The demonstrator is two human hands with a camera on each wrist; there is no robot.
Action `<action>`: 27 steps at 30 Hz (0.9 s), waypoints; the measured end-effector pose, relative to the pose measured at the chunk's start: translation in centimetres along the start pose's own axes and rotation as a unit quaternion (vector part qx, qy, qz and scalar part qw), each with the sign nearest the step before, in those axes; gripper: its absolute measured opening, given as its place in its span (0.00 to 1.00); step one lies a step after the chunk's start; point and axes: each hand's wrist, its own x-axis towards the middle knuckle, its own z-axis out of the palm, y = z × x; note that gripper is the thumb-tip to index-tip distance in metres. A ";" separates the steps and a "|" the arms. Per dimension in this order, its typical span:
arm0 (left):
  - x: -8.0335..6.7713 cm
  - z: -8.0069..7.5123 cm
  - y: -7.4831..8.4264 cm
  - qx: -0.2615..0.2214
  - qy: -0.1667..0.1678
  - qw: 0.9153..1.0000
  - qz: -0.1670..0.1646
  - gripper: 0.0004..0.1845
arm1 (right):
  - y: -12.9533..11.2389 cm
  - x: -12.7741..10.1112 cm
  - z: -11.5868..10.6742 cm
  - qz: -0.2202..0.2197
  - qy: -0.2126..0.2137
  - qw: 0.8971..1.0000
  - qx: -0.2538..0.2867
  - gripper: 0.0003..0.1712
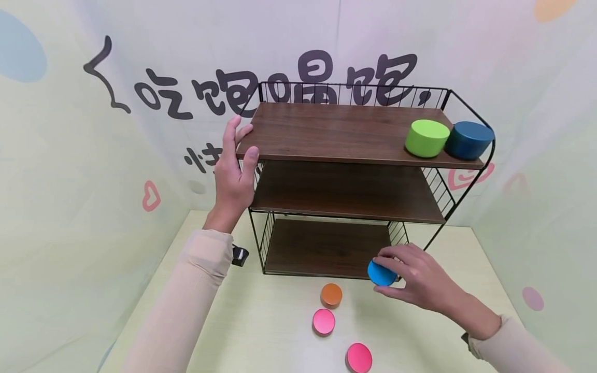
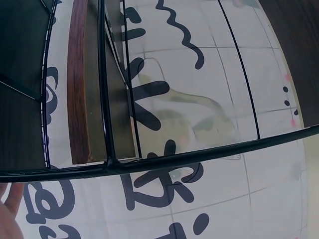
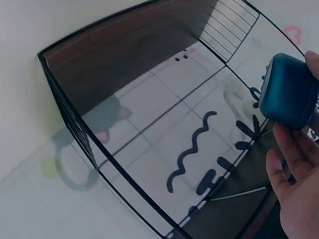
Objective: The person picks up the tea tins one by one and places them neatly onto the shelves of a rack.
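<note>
At the upper left corner of a three-tier shelf rack [image 1: 326, 189], my left hand [image 1: 235, 173] grips the side, thumb by the front edge of the top board. A bit of that hand [image 2: 11, 214] shows at the lower left of the left wrist view. My right hand [image 1: 415, 277] pinches a small blue round tin [image 1: 381, 273] between thumb and fingers, at the front right of the bottom board. The right wrist view shows the blue tin [image 3: 289, 92] tilted in the fingers. On the top board's right end, a green tin [image 1: 426, 139] and a dark blue tin [image 1: 470, 141] stand side by side.
On the pale table [image 1: 261, 321] before the rack are an orange tin [image 1: 331, 295], a pink tin [image 1: 324, 321] and a second pink tin [image 1: 359, 357] nearer me. Black wire rails [image 1: 352, 94] edge the rack. A printed curtain [image 1: 116, 155] hangs behind and beside it.
</note>
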 end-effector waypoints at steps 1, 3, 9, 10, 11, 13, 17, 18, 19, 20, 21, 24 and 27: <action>0.0 0.0 0.0 -0.001 0.000 1.000 0.000 0.35 | 0.0 0.3 -0.3 -0.004 0.000 1.000 0.000 0.34; 0.0 0.0 0.0 -0.001 -0.001 1.000 -0.001 0.35 | 0.1 0.9 -0.9 -0.006 -0.006 1.000 -0.001 0.35; 0.0 0.0 0.0 0.002 -0.001 1.000 0.000 0.35 | 0.3 2.6 -2.3 -0.028 -0.010 0.999 -0.016 0.36; 0.0 0.0 0.0 0.003 -0.001 1.000 0.000 0.35 | 0.3 2.8 -2.6 -0.031 -0.013 0.999 -0.020 0.36; 0.0 0.0 0.0 0.003 -0.002 1.000 -0.001 0.35 | 0.3 3.0 -2.8 -0.034 -0.016 0.999 -0.023 0.36; 0.0 0.0 0.0 0.002 -0.002 1.000 -0.002 0.35 | 0.3 3.5 -3.1 -0.043 -0.015 0.999 -0.029 0.36; 0.0 0.1 0.0 0.002 -0.002 1.000 -0.002 0.35 | 0.4 4.6 -3.8 -0.069 0.005 0.997 -0.035 0.35; 0.0 0.1 0.0 0.002 -0.002 1.000 -0.002 0.35 | 0.5 4.9 -4.1 -0.076 0.010 0.996 -0.037 0.34; 0.0 0.1 0.0 0.002 -0.002 1.000 -0.002 0.35 | 0.5 5.2 -4.3 -0.081 0.013 0.996 -0.039 0.34; 0.0 0.1 0.0 0.002 -0.002 1.000 -0.002 0.35 | 0.5 5.5 -4.5 -0.087 0.016 0.995 -0.042 0.34; 0.0 0.1 0.0 0.002 -0.003 1.000 -0.002 0.35 | 0.5 5.7 -4.7 -0.090 0.015 0.995 -0.046 0.34; 0.1 0.1 0.0 0.002 -0.003 1.000 -0.003 0.35 | 0.6 6.7 -5.5 -0.100 0.014 0.993 -0.058 0.35; 0.0 0.0 0.0 0.003 -0.002 1.000 -0.005 0.36 | 0.8 7.6 -6.2 -0.114 0.019 0.991 -0.065 0.35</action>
